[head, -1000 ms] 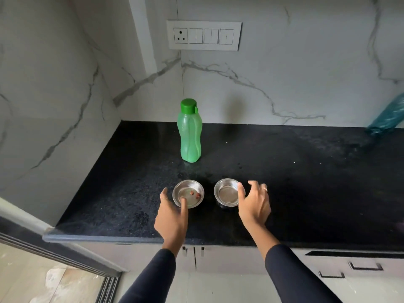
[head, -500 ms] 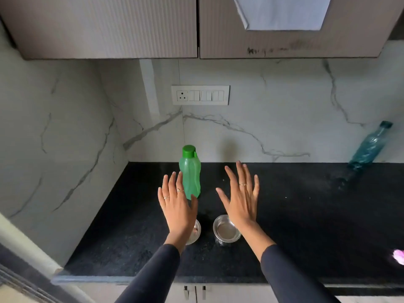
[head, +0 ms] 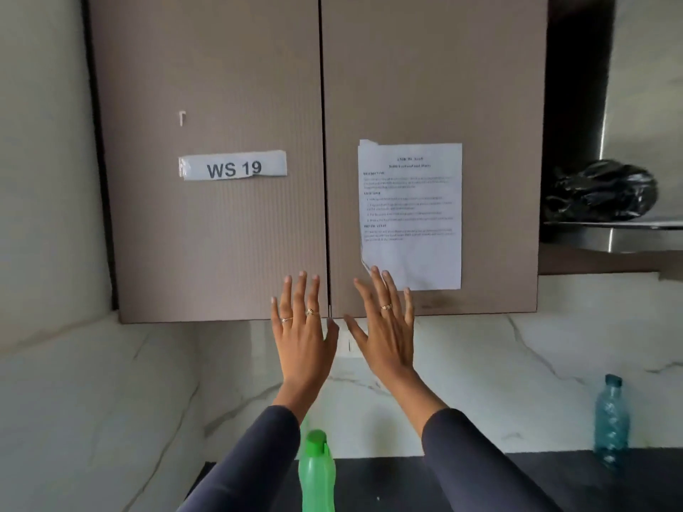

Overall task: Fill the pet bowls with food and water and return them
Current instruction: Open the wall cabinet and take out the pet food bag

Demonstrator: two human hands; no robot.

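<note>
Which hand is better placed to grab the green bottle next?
Left, probably. The green bottle stands right beside the left sleeve, below the left hand. The right hand is raised farther off. Both hands are open and empty.

Kitchen: wall cabinets (head: 321, 149), marble backsplash (head: 517, 382)

A "WS 19" label (head: 233, 168) is taped to the left cabinet door (head: 210, 86); a printed sheet (head: 412, 216) is fixed to the right door (head: 432, 68).

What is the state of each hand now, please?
Left hand: open, fingers spread, holding nothing.
Right hand: open, fingers spread, holding nothing.
</note>
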